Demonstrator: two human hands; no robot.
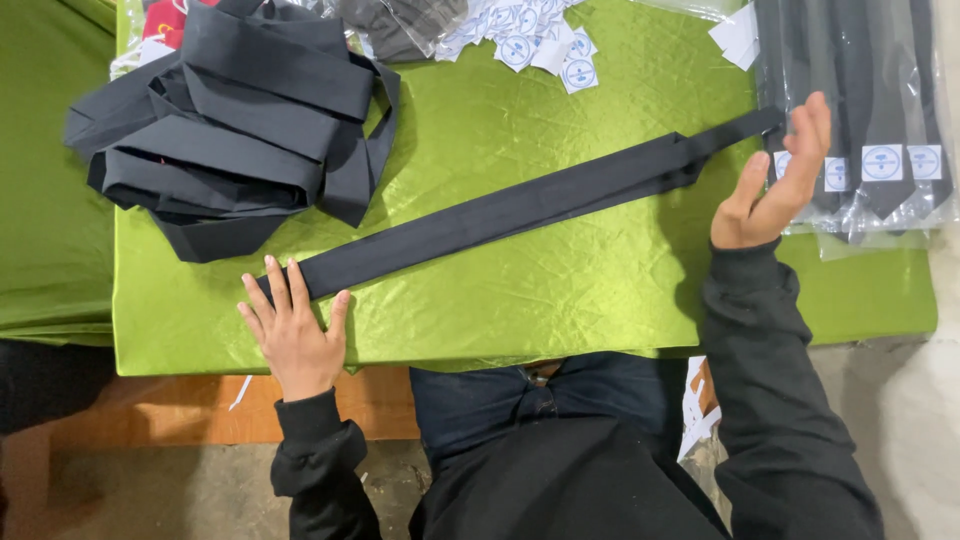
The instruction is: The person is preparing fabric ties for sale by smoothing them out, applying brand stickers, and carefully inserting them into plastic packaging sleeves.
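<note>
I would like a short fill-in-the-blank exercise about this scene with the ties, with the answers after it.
1. The left hand presses flat on the wide end of a long black ____.
2. The cloth under it is ____ in colour.
3. The right hand is open and holds ____.
4. The pile of loose ties lies nearer to the ____ hand.

Missing words: tie; green; nothing; left

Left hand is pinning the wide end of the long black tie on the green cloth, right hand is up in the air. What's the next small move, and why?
Probably lower the right hand onto the long black fabric tie's narrow end: it hovers open above it, while the left hand lies flat on the wide end.
</note>
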